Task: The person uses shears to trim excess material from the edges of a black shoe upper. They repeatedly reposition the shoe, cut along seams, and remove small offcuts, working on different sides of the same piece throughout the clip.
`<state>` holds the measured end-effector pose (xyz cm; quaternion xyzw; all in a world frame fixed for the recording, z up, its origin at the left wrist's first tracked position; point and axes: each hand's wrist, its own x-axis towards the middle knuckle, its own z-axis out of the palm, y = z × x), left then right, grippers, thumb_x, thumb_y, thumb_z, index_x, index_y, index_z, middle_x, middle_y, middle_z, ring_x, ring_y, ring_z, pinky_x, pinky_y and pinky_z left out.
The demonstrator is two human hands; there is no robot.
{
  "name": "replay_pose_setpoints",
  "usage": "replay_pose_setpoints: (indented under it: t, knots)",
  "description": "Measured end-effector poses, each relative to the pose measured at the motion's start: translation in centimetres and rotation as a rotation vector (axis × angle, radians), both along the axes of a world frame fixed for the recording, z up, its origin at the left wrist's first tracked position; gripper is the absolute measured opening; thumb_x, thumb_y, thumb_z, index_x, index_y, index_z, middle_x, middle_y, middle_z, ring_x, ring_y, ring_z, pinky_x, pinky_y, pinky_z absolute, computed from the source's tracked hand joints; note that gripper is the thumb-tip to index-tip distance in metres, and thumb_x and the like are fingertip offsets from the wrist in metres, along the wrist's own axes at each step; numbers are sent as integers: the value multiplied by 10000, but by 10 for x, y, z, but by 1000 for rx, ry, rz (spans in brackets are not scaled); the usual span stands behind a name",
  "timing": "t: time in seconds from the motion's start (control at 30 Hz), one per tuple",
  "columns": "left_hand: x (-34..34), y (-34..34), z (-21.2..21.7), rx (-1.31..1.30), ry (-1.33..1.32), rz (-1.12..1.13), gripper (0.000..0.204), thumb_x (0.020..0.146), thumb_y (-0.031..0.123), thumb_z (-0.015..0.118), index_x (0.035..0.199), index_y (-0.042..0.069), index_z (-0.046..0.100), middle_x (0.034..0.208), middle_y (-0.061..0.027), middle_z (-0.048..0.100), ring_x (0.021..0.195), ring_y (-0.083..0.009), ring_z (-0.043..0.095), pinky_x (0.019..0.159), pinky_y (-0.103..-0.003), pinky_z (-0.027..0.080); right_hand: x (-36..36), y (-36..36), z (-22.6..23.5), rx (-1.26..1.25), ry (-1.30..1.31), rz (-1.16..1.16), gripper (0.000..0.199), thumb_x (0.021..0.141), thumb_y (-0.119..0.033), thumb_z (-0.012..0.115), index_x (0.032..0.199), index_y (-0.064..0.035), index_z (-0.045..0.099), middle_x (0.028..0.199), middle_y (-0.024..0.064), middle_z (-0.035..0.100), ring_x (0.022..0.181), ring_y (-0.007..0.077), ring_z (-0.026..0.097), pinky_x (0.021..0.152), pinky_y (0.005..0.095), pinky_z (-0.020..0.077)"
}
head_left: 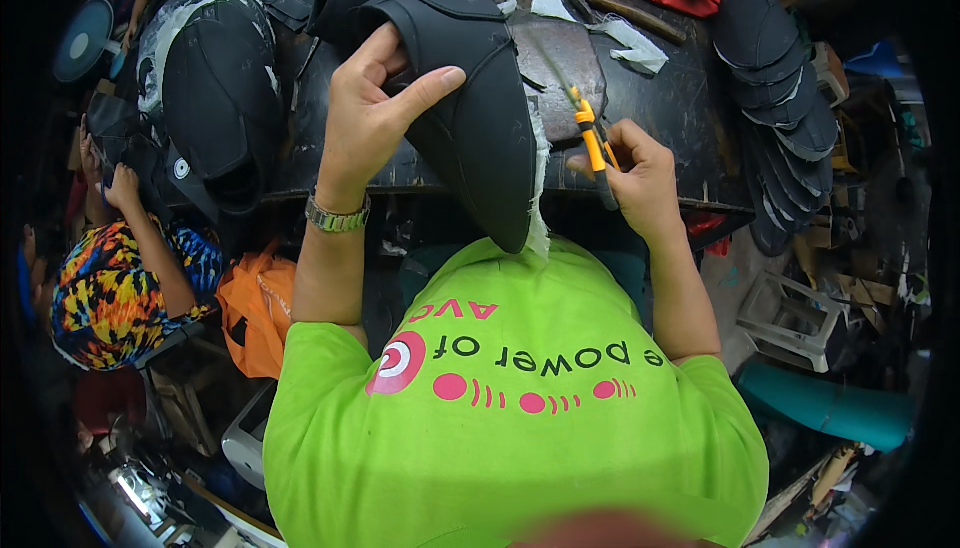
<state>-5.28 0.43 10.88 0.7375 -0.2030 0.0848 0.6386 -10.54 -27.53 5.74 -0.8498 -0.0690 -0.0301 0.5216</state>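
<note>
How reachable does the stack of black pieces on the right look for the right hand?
Probably yes: nothing visible blocks the way from the right hand to the stack of black pieces across the dark tabletop. That hand grips a yellow-handled tool, though, so grasping likely needs it freed first.

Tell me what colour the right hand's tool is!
The tool is yellow-orange with dark parts, seen best in the head view.
</note>
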Motion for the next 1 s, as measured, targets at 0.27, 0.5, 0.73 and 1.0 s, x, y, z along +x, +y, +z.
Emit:
replay_pose_setpoints:
  t: [0.27,0.5,0.73,1.0]
  knots:
    - [-2,2,6,-44,-96,112,406,858,77,770,1191,-85,604,1085,-129,707,973,-156,672,876,-261,524,-12,1,2,689,547,352,428,846,-315,746,1090,2,594,798,22,595,700,87,579,640,219,486]
    - [2,24,11,-411,217,62,300,915,86,701,1169,-54,622,1044,-83,691,947,-150,654,905,-266,494,-18,9,-6,807,390,165,456,853,-276,716,1164,25,573,809,35,588,664,106,576,639,243,489]
    - [21,53,-21,-967,851,-388,228,939,16,609,1158,-51,617,1161,-121,635,1161,-159,576,1045,-322,445,17,-40,4,408,302,-221,345,864,-334,766,942,-24,637,717,9,601,609,96,578,555,236,450]
    - [4,32,-29,-146,512,-128,596,903,30,669,1422,-55,390,1389,-197,517,1287,-265,521,1085,-367,415,32,-87,-8,-806,225,-487,422,695,-276,825,998,-49,639,844,135,679,836,361,658,759,436,505]
